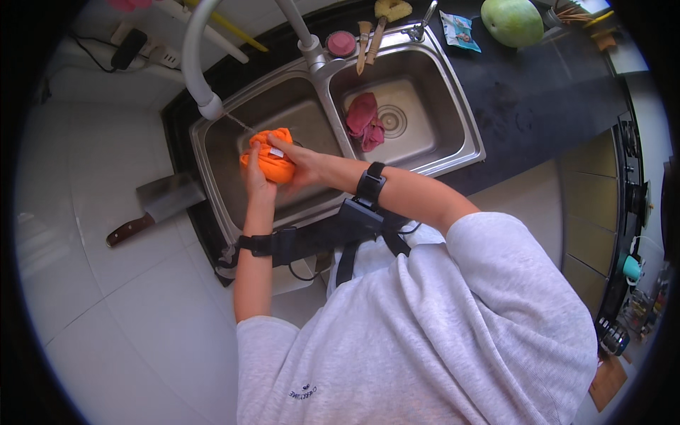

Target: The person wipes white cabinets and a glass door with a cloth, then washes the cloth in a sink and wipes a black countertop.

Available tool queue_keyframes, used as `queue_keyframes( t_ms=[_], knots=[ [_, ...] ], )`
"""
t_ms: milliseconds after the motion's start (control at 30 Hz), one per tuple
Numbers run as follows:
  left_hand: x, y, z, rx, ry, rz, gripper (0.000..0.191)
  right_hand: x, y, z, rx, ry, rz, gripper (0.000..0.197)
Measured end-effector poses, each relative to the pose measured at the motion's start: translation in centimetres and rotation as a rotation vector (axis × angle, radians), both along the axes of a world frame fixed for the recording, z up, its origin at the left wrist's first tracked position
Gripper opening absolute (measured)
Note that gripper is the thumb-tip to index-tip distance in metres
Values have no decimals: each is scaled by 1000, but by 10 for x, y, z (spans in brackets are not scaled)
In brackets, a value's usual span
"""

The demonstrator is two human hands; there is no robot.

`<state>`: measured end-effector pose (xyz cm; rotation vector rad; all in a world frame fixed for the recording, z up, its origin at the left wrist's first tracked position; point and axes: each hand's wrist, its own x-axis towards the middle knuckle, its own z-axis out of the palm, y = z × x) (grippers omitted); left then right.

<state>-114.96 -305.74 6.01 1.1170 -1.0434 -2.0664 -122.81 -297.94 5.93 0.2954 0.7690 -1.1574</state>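
Over the left basin of a steel double sink (215,183), both hands hold a bunched orange cloth (277,169) with a small white label. My left hand (257,172) grips its left side, thumb up along it. On the cloth's right side is my right hand (302,162), its thumb pressed on top and its other fingers partly hidden behind the cloth. A thin stream of water runs from the curved faucet (211,106) towards the top of the cloth. In the right basin, a crumpled dark pink cloth (363,121) lies beside the drain (392,121).
A cleaver (170,196) is at the left against the white tiles. Behind the sink are a round pink item (341,43) and two wooden-handled brushes (376,41). A blue-white packet (460,32) and a large green melon-like fruit (511,22) rest on the black counter (536,101).
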Motion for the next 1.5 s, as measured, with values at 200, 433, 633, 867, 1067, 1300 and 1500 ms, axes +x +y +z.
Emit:
queue_keyframes(
  t_ms=[200,433,633,867,1067,1300,1500],
  knots=[
    [-15,7,-2,174,152,204,31,6,-11,10,-184,611,-574,35],
    [3,-22,-18,472,355,-217,32,0,1,26,-350,1584,-395,37],
    [26,-37,-15,153,175,-509,29,-8,4,37,-855,1932,-383,36],
    [16,-29,34,512,145,-853,9,7,18,66,-1342,1983,-248,18],
    [9,-25,53,670,-81,-946,17,11,13,63,-1632,2048,-93,12],
    [-6,-19,43,131,-608,-1193,22,20,6,41,-1832,2157,111,9],
    [-12,-13,5,-179,-804,-1269,14,21,3,2,-1911,2164,245,10]
  ],
)
